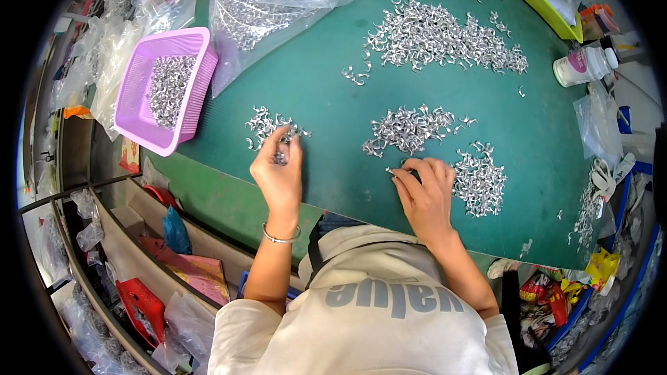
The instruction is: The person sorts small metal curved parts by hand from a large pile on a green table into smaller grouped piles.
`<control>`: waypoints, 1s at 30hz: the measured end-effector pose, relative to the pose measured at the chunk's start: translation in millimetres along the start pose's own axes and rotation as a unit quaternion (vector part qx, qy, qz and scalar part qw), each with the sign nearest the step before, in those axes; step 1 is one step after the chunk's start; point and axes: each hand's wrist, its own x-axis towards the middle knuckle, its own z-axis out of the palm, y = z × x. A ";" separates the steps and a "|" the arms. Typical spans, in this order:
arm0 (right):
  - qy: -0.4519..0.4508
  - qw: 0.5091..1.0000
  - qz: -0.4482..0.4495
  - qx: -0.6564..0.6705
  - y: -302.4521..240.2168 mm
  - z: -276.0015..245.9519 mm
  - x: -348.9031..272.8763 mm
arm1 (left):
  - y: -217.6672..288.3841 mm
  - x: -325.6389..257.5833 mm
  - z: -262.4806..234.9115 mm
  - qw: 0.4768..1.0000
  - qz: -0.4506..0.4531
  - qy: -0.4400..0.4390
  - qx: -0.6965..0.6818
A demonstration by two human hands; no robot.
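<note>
Small curved silver metal pieces lie in several piles on a green tabletop (333, 90). My left hand (278, 177) is closed over the front of a small left pile (260, 123). Thumb and forefinger come together at a piece, and more metal pieces (280, 158) show in the curl of its fingers. My right hand (427, 194) is closed just in front of the middle pile (410, 128), with a tiny metal piece (389, 170) at the tips of thumb and forefinger. Close on its right is another pile (479, 180).
A purple basket (194, 104) of metal pieces stands at the left edge. Behind it lies a clear plastic bag (229, 62) of the same pieces. A large pile (445, 35) spreads at the back. On the right are a white bottle (580, 67) and a lime-green tray (545, 7).
</note>
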 end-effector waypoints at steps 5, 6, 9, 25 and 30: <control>0.016 0.981 0.089 0.173 -7.7 -19.5 1.9 | 39.5 -31.5 3.4 0.952 -0.058 -0.255 -0.161; 0.009 0.970 0.111 0.215 -10.4 -25.7 3.1 | 51.6 -35.7 1.1 0.910 -0.121 -0.326 -0.226; 0.001 0.958 0.112 0.265 -16.4 -40.3 4.4 | 63.0 -47.8 3.2 0.873 -0.142 -0.382 -0.269; 0.050 0.949 0.122 0.286 -26.6 -58.2 2.7 | 72.5 -48.1 1.5 0.825 -0.199 -0.404 -0.341; 0.025 0.965 0.183 0.185 -0.3 -44.9 -3.6 | 38.2 -23.5 3.4 0.961 -0.114 -0.176 -0.178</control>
